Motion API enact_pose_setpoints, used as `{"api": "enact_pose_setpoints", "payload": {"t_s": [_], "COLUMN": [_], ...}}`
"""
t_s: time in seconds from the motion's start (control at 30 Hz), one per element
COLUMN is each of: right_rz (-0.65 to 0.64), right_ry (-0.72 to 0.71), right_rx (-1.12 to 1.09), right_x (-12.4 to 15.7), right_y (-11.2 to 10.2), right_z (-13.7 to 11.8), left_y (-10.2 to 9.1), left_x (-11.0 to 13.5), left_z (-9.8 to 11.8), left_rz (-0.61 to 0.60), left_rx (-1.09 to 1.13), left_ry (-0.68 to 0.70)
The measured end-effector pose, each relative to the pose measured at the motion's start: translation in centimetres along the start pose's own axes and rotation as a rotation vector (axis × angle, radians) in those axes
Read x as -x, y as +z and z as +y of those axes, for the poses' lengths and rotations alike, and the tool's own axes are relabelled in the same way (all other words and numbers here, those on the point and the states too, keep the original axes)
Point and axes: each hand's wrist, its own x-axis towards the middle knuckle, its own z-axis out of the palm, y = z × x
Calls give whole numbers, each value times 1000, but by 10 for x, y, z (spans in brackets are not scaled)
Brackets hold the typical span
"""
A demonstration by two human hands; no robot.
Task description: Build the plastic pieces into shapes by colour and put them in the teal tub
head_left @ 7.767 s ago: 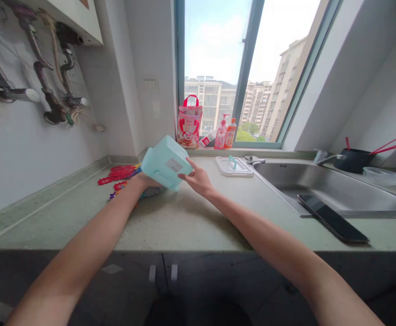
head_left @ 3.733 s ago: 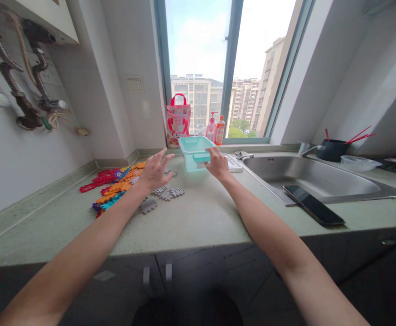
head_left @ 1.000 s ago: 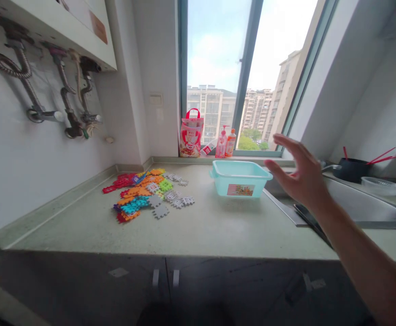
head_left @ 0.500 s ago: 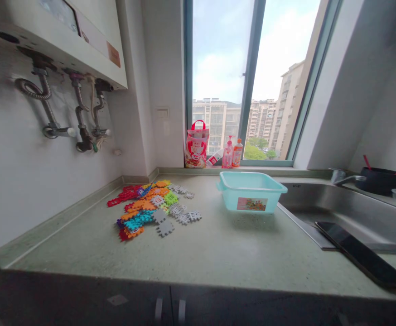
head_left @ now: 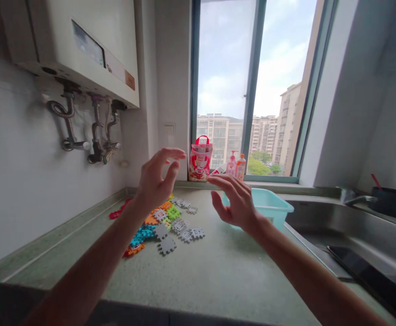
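Note:
Both hands are raised over the counter, holding nothing. My left hand (head_left: 159,179) is open, thumb apart from the fingers, and hangs above the pile of interlocking plastic tiles. My right hand (head_left: 234,199) is open too, fingers bent and spread, in front of the light blue plastic basin (head_left: 272,199) and covering part of it. In the pile I see orange tiles (head_left: 152,218), blue tiles (head_left: 142,234), green tiles (head_left: 173,212) and grey tiles (head_left: 166,245). Red tiles (head_left: 116,213) lie at its left, partly hidden by my left forearm.
A steel sink (head_left: 320,222) is set in at the right, with a dark flat slab (head_left: 364,276) lying across its front edge. On the window sill stand a red-and-white bag (head_left: 200,163), a pink pump bottle (head_left: 231,165) and an orange-capped bottle (head_left: 240,167). A heater (head_left: 82,40) hangs upper left.
Both my hands have come into view from below, reaching over the counter. The view has tilted up slightly, so everything sits lower. Tiles and basin appear to stay in place.

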Motion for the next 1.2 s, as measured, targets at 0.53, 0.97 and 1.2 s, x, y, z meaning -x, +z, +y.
{"api": "enact_pose_setpoints", "payload": {"t_s": [0.53, 0.97, 1.2], "right_rz": [-822, -758, -726], "right_ry": [299, 264, 260], "right_rx": [-271, -163, -163], "right_x": [95, 105, 108], "right_y": [90, 87, 88], "right_z": [-18, 0, 4], "left_y": [27, 31, 31], "left_x": [96, 98, 94], "left_z": [-122, -121, -114], "left_rz": [-1159, -1176, -1207], "left_rx": [-398, -309, -199], "left_ry": [-569, -600, -582]}}
